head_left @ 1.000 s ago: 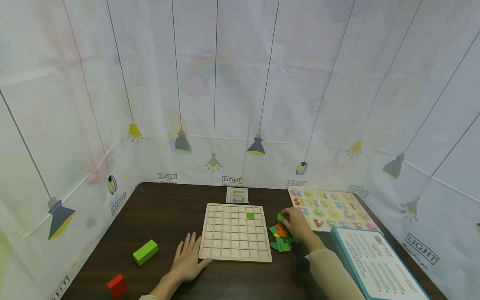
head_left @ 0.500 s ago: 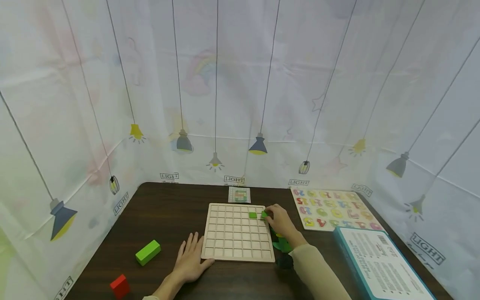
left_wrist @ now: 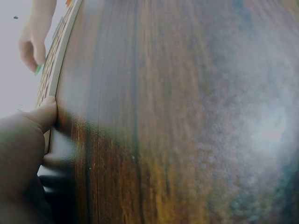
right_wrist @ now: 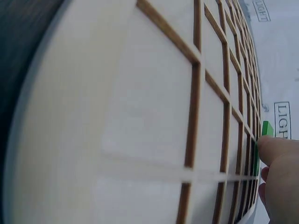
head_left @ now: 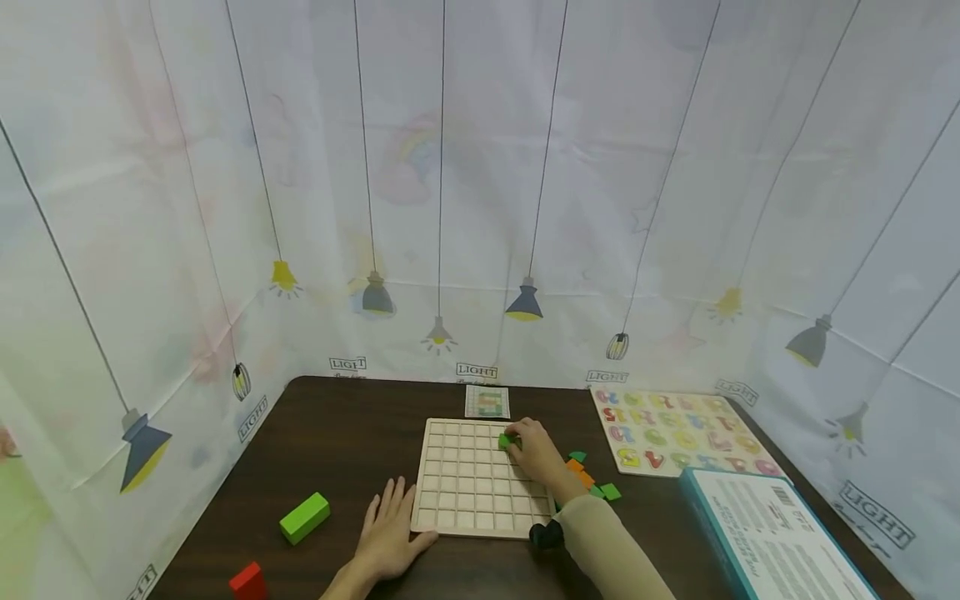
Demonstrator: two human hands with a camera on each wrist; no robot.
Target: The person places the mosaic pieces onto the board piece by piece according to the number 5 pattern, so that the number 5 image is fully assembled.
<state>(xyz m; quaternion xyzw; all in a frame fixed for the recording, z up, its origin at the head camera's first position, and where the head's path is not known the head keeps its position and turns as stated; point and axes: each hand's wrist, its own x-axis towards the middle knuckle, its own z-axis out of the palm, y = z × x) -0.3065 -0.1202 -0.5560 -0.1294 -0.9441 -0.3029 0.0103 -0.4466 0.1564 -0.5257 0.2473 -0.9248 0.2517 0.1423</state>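
Note:
A wooden grid board (head_left: 465, 492) with raised square cells lies in the middle of the table. My left hand (head_left: 392, 537) rests at its lower left corner, fingers spread flat and straight. In the left wrist view the left thumb (left_wrist: 44, 114) touches the board's edge. Over the upper right cells, my right hand (head_left: 536, 454) pinches a small green tile (head_left: 504, 442) between thumb and fingers. The right wrist view shows this green tile (right_wrist: 267, 128) standing up from the grid at the fingertips. Part of the board's right side is hidden under the right hand.
Loose orange tiles (head_left: 576, 469) and green tiles (head_left: 611, 492) lie right of the board, partly behind the right arm. A pattern card (head_left: 487, 402) sits beyond it. Farther right are a number board (head_left: 667, 425) and a box (head_left: 772, 533). Left are a green block (head_left: 304, 517) and red block (head_left: 249, 582).
My right hand has moved left from the tile pile onto the board's upper right cells, carrying a green tile. The left hand stays at the board's corner. The head view has shifted slightly.

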